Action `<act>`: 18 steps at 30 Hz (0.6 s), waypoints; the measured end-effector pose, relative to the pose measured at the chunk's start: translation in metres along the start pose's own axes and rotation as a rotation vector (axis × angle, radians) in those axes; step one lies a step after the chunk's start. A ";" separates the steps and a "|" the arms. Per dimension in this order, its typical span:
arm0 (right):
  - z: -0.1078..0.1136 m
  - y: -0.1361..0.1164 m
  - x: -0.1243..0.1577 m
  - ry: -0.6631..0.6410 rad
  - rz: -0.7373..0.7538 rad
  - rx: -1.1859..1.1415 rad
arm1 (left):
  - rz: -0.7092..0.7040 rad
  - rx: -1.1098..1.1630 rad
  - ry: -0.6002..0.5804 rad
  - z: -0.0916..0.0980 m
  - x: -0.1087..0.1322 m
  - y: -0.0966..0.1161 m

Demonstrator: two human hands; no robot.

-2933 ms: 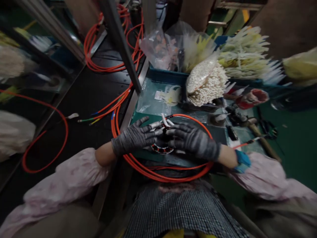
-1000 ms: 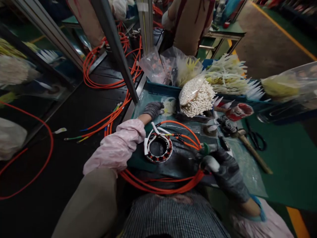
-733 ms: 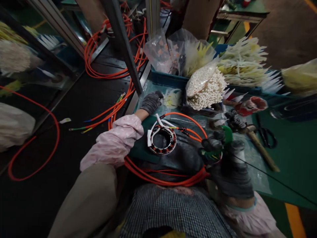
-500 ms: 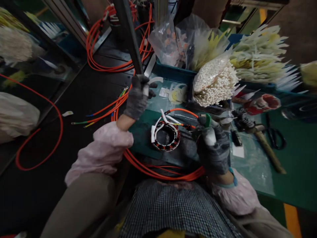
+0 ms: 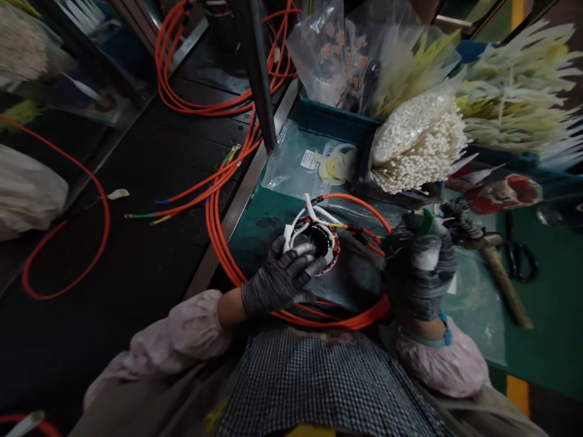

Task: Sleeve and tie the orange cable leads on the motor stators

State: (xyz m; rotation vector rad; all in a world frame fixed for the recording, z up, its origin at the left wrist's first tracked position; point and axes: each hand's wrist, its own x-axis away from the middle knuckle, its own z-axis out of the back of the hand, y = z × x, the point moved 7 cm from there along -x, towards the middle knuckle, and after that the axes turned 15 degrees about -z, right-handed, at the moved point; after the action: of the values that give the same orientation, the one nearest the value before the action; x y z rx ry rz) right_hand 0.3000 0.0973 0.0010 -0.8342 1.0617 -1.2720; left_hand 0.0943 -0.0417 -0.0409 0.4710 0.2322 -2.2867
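Observation:
A ring-shaped motor stator with copper windings, white sleeves and orange leads lies on the green bench mat. My gloved left hand rests on its near rim, fingers curled over it. My gloved right hand is raised to the right of the stator, closed round a white spool-like tool with a green tip. A coil of orange cable loops round the stator and under both hands.
A blue bin at the back holds plastic bags, a bundle of white sticks and pale sleeves. A hammer, scissors and a red tape roll lie to the right. More orange cables run over the dark bench to the left.
My left hand reached to the bench's back, lifted a white strip, then came back onto the stator. My right hand picked up the green-tipped spool and raised it.

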 end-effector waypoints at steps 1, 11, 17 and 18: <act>0.002 0.001 0.000 0.027 -0.011 -0.009 | 0.001 0.012 -0.009 0.000 0.000 -0.002; -0.054 -0.038 0.033 -0.422 0.297 0.010 | 0.134 -0.145 0.221 0.017 0.008 -0.009; -0.094 -0.031 0.055 -0.567 0.787 0.541 | -0.043 -0.017 0.251 0.031 0.034 -0.010; -0.096 -0.030 0.057 -0.564 0.828 0.580 | -0.046 0.008 0.261 0.038 0.038 -0.014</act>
State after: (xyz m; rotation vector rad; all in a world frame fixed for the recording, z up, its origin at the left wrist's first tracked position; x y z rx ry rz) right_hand 0.1987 0.0439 -0.0106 -0.2123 0.4367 -0.5196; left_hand 0.0499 -0.0687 -0.0214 0.7766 0.3671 -2.2682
